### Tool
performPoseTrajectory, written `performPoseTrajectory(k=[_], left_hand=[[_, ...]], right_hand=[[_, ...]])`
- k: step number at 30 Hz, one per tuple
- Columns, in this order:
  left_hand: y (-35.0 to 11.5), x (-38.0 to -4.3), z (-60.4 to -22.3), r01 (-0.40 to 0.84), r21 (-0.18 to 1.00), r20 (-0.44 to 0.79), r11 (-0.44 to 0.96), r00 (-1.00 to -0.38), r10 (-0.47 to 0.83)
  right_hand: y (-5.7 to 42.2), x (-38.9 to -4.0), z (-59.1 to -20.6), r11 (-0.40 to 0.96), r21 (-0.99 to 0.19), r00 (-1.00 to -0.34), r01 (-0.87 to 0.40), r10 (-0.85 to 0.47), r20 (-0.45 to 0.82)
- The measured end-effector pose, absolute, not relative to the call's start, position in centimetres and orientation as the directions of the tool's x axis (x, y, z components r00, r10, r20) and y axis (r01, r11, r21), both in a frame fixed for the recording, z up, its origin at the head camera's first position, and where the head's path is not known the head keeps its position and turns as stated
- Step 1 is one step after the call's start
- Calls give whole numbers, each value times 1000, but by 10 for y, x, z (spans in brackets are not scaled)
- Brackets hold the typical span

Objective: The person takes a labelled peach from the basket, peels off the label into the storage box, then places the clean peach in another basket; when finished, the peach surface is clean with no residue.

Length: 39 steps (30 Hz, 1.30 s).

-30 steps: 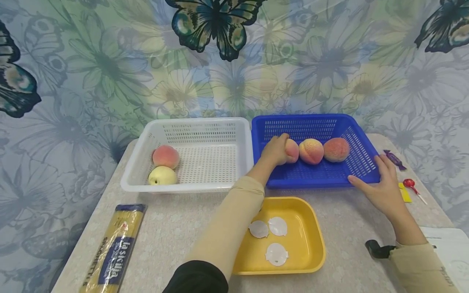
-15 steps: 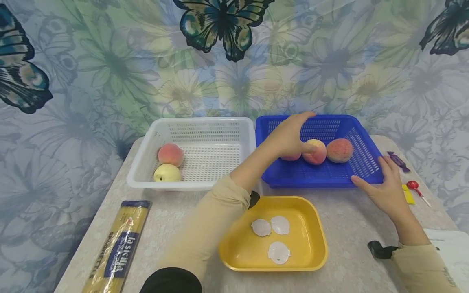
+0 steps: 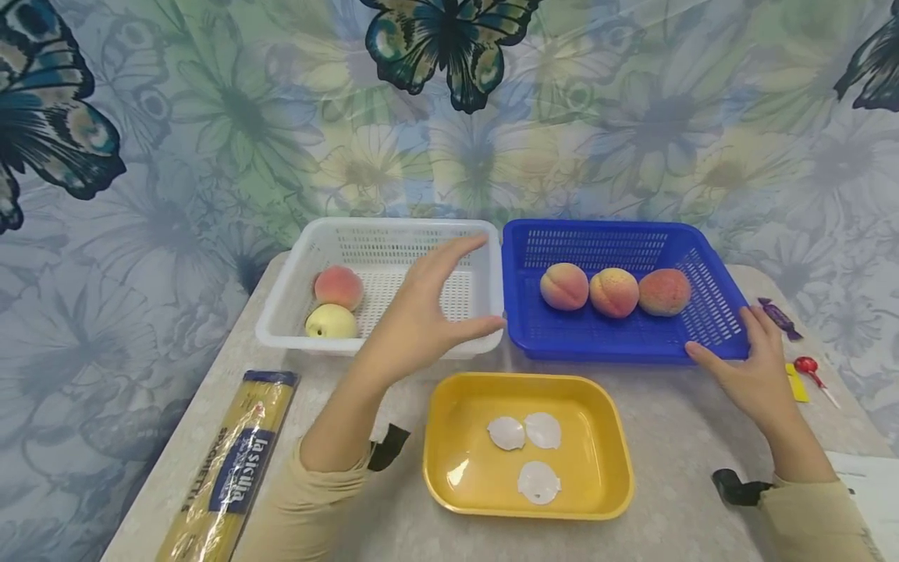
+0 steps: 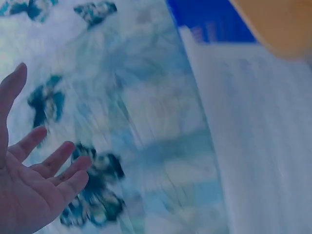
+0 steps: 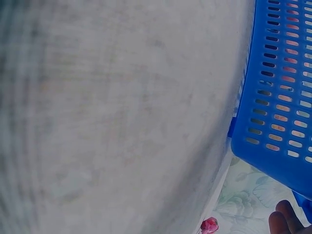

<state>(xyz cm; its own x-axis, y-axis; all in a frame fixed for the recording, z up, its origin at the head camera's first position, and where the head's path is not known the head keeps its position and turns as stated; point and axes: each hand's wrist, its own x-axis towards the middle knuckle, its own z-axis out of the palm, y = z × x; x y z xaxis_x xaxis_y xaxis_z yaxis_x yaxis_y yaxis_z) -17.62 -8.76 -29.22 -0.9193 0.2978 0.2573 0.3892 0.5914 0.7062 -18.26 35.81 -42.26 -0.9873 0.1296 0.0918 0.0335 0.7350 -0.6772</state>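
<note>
My left hand (image 3: 414, 308) is in the air over the front right part of the white basket (image 3: 284, 341). Its thumb and fingers are spread wide with nothing between them; the left wrist view also shows the bare palm (image 4: 29, 195). In the white basket lie a reddish peach (image 3: 339, 287) and a pale yellow fruit (image 3: 331, 321). My right hand (image 3: 758, 382) rests at the front right corner of the blue basket (image 3: 618, 343), thumb by the front rim and fingers along the side. Three peaches (image 3: 614, 293) sit in a row inside it.
A yellow tray (image 3: 527, 509) with three white discs (image 3: 539, 482) stands in front of the baskets. A spaghetti pack (image 3: 235, 468) lies at the left. Right of the blue basket are a purple-wrapped candy (image 3: 779, 318), a red lollipop (image 3: 808, 365) and a yellow piece (image 3: 797, 382).
My left hand has let go of the leftmost peach in the blue basket and moved left and back toward me, over the white basket. The right hand has stayed at the corner.
</note>
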Motion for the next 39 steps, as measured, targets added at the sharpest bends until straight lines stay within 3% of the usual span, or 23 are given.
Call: performPoseTrajectory(k=[9, 16, 26, 32, 35, 39], left_hand=[[-193, -164, -339, 120, 714, 189, 690, -982, -24], [-239, -163, -366, -105, 656, 81, 748, -975, -208], [-261, -171, -382, -160, 619, 44, 769, -970, -238], [-270, -173, -389, -204, 623, -42, 755, -973, -228], [-272, -174, -391, -202, 624, -52, 755, -975, -218], [-273, -174, -391, -189, 615, -51, 765, -978, -201]], right_hand=[[357, -183, -421, 737, -674, -989, 42, 127, 77], [358, -180, -423, 735, -678, -989, 32, 121, 84], [358, -180, -420, 761, -648, -989, 40, 125, 85], [356, -182, -412, 850, -525, -988, 34, 107, 109], [351, -184, -402, 893, -451, -984, -8, 73, 163], [332, -191, -383, 874, -474, -975, -105, 3, 220]])
